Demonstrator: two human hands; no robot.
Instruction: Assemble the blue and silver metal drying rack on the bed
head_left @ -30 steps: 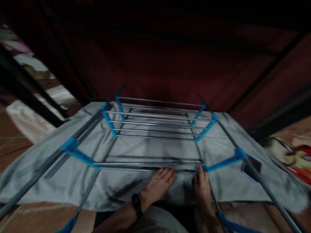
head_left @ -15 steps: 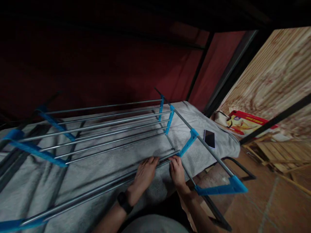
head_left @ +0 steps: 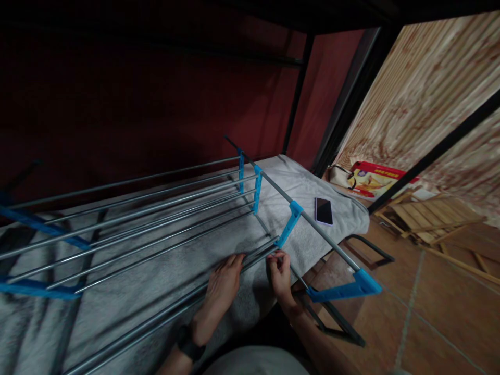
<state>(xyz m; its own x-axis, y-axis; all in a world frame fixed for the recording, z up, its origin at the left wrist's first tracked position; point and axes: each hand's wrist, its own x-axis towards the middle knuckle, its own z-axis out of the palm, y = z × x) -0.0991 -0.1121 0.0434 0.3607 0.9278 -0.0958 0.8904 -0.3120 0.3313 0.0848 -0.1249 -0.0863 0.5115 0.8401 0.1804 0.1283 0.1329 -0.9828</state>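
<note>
My left hand lies fingers together on the drying rack rail; my right hand pinches it. Beyond my fingers, the red box lettering is unreadable; a phone lies on the towel.

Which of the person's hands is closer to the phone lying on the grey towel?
The right hand. It grips the end of the rack's nearest rods, below and left of the phone in the picture. The left hand rests on the same rods, farther left.

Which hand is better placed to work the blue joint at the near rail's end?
Right: the right hand pinches the rail beside the blue joint; the left hand lies flat farther along.
</note>
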